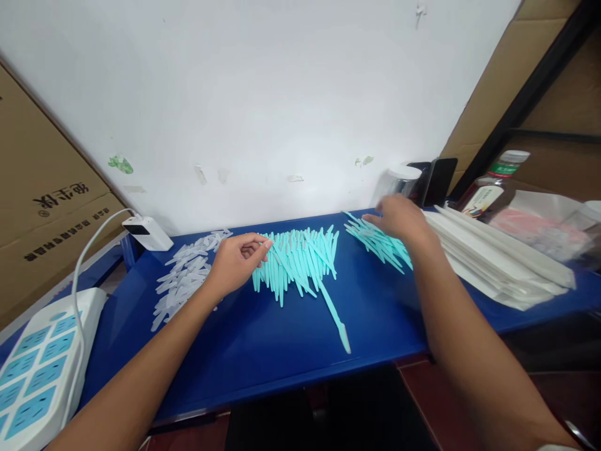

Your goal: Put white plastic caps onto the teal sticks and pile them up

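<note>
"Along a blue tabletop (375, 332) set against a white wall (282, 94), a person works bare-handed over loose teal sticks (291, 260) with greyish ends. What are the hands doing?"

"The left hand (237, 260) is at the left edge of the main row, thumb and forefinger together; whether a stick is pinched between them, I cannot tell. The right hand (399, 216), blurred, is over the far side of a smaller teal heap (380, 244). Its grip cannot be told."

"And the containers?"

"Just behind the right hand, a white-lidded canister (406, 178), its contents too blurred to name. Farther right, a white-capped bottle (488, 188) holds something dark; beside it, a clear plastic bag (539, 219) shows pink inside. At far left, a printed cardboard carton (61, 188) gives no view of what it contains."

"What else is on the table?"

"Pale translucent pieces (185, 275) lie loose to the left, partly behind the left forearm; a stack of white flat packs (498, 263) is at right. One teal stick (334, 316) juts from the main row toward the near edge."
</note>
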Tool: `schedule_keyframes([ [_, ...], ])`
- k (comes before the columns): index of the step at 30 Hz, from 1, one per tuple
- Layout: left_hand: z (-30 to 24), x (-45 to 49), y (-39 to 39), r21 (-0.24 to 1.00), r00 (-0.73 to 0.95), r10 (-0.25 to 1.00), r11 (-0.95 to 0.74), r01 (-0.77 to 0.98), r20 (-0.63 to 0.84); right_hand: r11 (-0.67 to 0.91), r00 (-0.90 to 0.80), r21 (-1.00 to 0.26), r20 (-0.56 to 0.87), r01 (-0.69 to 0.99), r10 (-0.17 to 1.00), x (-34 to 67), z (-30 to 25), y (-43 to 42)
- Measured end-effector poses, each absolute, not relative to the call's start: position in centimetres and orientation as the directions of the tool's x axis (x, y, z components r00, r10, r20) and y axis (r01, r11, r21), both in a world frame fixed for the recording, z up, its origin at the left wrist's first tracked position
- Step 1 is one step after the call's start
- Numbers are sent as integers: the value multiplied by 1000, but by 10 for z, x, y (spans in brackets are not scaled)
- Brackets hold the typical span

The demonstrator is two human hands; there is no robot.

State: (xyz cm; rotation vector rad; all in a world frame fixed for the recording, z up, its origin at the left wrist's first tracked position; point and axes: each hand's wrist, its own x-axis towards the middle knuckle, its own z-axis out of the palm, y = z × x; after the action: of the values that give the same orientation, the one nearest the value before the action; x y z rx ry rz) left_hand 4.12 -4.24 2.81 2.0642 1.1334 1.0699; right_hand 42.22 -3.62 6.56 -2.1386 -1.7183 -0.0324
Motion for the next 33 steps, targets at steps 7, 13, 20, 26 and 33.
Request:
schedule_keyframes([
  [7,30,34,-37,617,341,833,-553,560,436,388,-851,-780,-333,491,405,354,84,-73],
  [13,30,30,-34,620,319,845,-533,576,430,396,-794,-694,-463,601,394,333,51,-61],
  [20,34,27,-32,622,292,852,-519,587,435,403,-786,-683,-450,609,424,336,54,-63],
  [26,36,23,-30,621,277,853,-514,592,442,392,-836,-763,-344,515,428,347,65,-61],
  [33,30,16,-21,575,270,856,-500,647,440,388,-714,-603,-526,697,463,336,56,-66],
])
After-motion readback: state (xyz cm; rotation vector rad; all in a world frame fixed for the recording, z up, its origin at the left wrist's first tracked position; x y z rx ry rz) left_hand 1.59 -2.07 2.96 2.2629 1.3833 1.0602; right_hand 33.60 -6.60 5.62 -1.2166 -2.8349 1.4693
